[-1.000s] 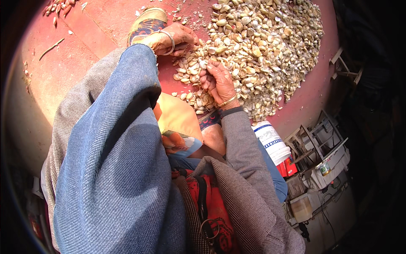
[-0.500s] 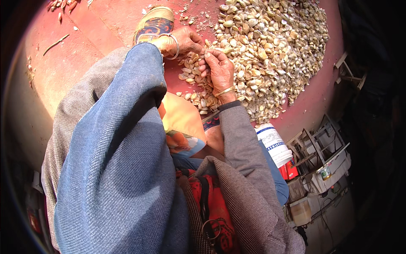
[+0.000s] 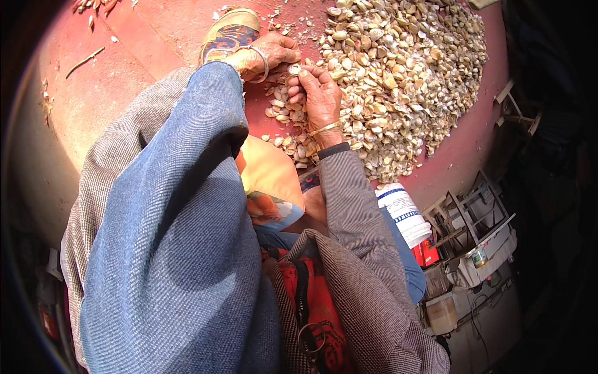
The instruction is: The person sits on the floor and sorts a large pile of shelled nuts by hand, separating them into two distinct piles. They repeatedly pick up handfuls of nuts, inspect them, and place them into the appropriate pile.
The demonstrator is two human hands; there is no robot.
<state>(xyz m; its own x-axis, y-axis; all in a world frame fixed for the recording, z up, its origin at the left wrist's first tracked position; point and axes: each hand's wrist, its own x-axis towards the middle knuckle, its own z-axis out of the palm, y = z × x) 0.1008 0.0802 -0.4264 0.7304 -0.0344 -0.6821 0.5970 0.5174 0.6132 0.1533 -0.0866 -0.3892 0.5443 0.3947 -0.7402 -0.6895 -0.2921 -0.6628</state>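
Pinched between the thumb and fingers of my right hand (image 3: 322, 100) is a pale, roundish seed-like piece (image 3: 294, 70). Just left of it and a little farther off, my left hand (image 3: 268, 56) is closed, its fingertips drawn together; whether anything small is in them I cannot make out. A small gap separates the two hands. Right beside them spreads a large pile of pale, flattish, oval seed-like pieces (image 3: 398, 75), whose exact kind I cannot tell. Some of these lie loose under my right hand.
The pile lies on a reddish surface (image 3: 143, 31) with a thin twig (image 3: 84, 62) at the left. My patterned shoe (image 3: 230, 34) is beyond my left hand. At the right stand a white tub (image 3: 402, 212), a red box (image 3: 426, 252) and a wooden frame (image 3: 458, 215).
My hands, which were touching fingertip to fingertip, have parted slightly. The pale piece now shows plainly in my right fingers, and my right hand has shifted a little left.
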